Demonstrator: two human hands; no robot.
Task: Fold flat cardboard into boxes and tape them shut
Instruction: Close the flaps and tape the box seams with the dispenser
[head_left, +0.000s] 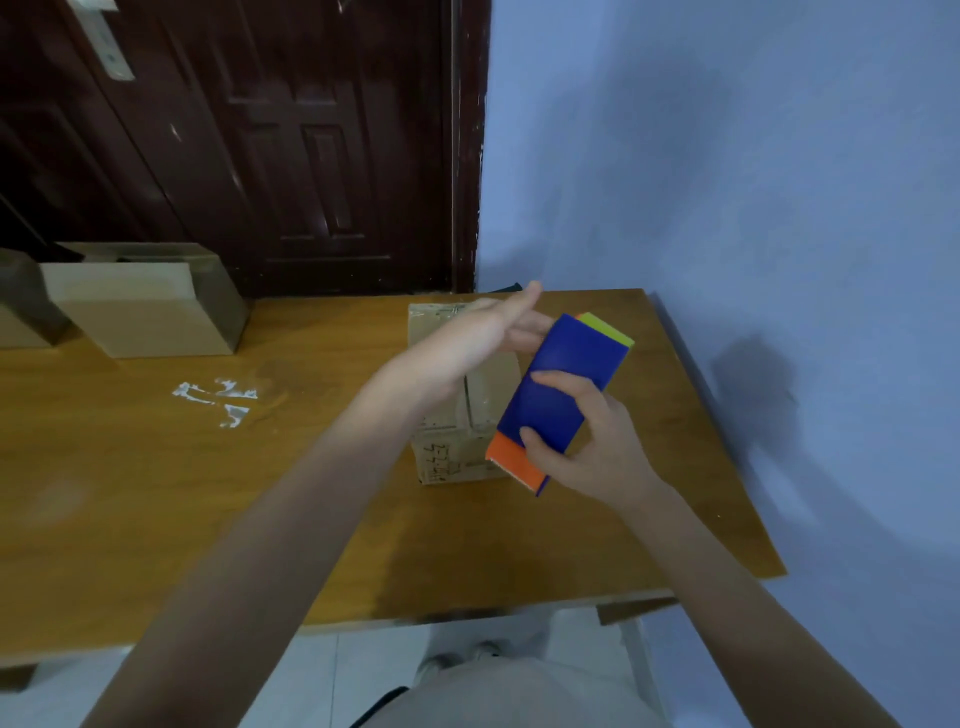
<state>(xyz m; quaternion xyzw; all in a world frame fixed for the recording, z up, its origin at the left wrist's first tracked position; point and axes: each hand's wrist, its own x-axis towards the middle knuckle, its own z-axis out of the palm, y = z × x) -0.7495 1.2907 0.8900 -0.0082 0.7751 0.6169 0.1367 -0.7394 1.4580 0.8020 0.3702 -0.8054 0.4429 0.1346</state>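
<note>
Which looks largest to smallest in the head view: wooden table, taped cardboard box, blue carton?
1. wooden table
2. and 3. unsure: the taped cardboard box is partly hidden, and the blue carton is held nearer the camera.

2 hands (483, 332) (587, 441), 1 coloured box (563, 400), 1 taped brown box (457, 415), 2 open cartons (150, 306) (21, 301) at back, 1 table (208, 493).

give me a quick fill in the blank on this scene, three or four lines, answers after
1. The right hand grips a flat carton whose broad face is ____.
2. The end of the carton nearest the person is coloured ____.
3. The left hand, fingers straight, is held above a small taped cardboard box that stands on the ____.
4. At the table's far left stand larger cardboard boxes, in front of a dark wooden ____.

Missing words: blue; orange; table; door
</note>
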